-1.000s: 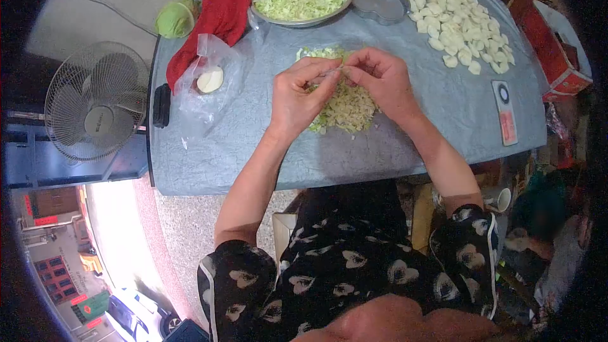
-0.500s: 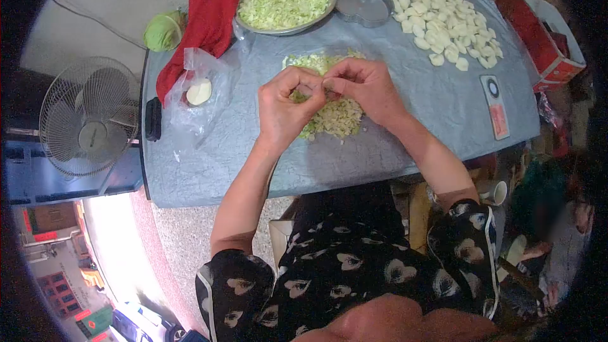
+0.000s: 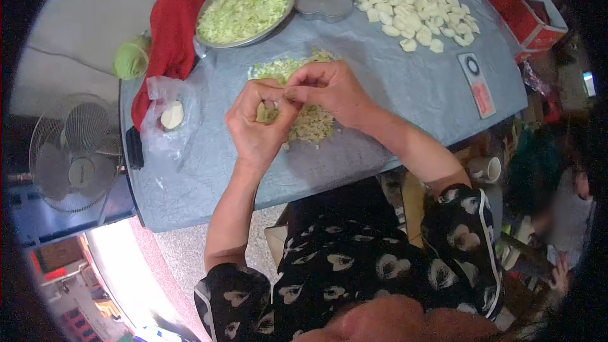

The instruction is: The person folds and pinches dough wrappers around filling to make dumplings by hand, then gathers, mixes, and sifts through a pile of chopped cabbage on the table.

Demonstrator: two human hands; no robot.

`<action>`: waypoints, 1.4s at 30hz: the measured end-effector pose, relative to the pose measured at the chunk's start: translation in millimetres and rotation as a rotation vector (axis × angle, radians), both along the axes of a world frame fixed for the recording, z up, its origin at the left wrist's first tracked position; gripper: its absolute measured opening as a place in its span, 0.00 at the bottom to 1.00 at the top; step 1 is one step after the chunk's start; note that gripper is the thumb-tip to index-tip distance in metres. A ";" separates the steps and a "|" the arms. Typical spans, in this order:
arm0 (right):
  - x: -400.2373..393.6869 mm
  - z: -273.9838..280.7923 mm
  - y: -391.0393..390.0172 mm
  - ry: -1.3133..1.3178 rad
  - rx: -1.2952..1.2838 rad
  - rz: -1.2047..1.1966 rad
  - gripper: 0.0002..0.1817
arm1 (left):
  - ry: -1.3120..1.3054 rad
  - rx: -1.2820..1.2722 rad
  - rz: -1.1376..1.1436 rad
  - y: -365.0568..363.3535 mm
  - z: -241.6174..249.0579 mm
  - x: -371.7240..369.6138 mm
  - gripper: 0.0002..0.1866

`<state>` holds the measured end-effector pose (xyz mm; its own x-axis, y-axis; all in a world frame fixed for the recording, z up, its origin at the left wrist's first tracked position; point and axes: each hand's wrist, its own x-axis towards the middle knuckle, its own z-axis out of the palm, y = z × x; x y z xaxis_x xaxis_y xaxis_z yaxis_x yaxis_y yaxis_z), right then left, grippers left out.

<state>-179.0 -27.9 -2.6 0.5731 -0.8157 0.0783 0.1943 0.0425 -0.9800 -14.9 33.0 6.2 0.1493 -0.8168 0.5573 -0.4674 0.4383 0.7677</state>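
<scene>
Over a pile of finely chopped cabbage (image 3: 313,128), my two hands meet with fingertips together. My left hand (image 3: 253,120) is closed, its thumb and fingers curled into a ring through which some pale green bits show. Its fingertips touch those of my right hand (image 3: 332,92), which is closed in a pinch. Whatever lies between the fingertips is too small or too hidden to make out. Behind the pile, a steel bowl (image 3: 290,9) holds more chopped cabbage. A shallow metal tin with a curved outline (image 3: 324,0) stands beside it.
Many pale flat rounds (image 3: 411,6) lie at the back right, with a flat scale-like device (image 3: 476,85) nearby. On the left are a plastic bag (image 3: 190,120) around a white lump, a red cloth (image 3: 180,25), a cabbage (image 3: 132,58) and a fan (image 3: 76,152). Another person's hand (image 3: 560,273) shows lower right.
The view has shifted, so the table and its things appear further left and slightly turned. My hands stay together at the fingertips over the pile, the left one a little more rounded.
</scene>
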 end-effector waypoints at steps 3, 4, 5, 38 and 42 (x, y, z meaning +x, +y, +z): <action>1.4 -9.0 -4.4 -0.107 0.092 0.025 0.06 | 0.006 -0.009 0.009 0.0 4.2 -3.0 0.08; 0.5 -10.9 -5.9 -0.150 0.125 0.027 0.05 | 0.014 -0.015 0.004 -0.1 6.7 -4.5 0.07; 0.3 -11.8 -6.6 -0.137 0.099 0.005 0.05 | -0.097 -0.018 0.006 -0.3 5.5 -1.3 0.07; -38.1 -28.7 -70.1 0.134 -0.200 -0.411 0.18 | 0.313 -0.088 -0.231 88.9 122.3 -53.8 0.21; -31.8 -36.2 -67.2 0.266 -0.372 -0.466 0.23 | 0.511 -0.141 -0.173 130.1 152.7 -68.5 0.14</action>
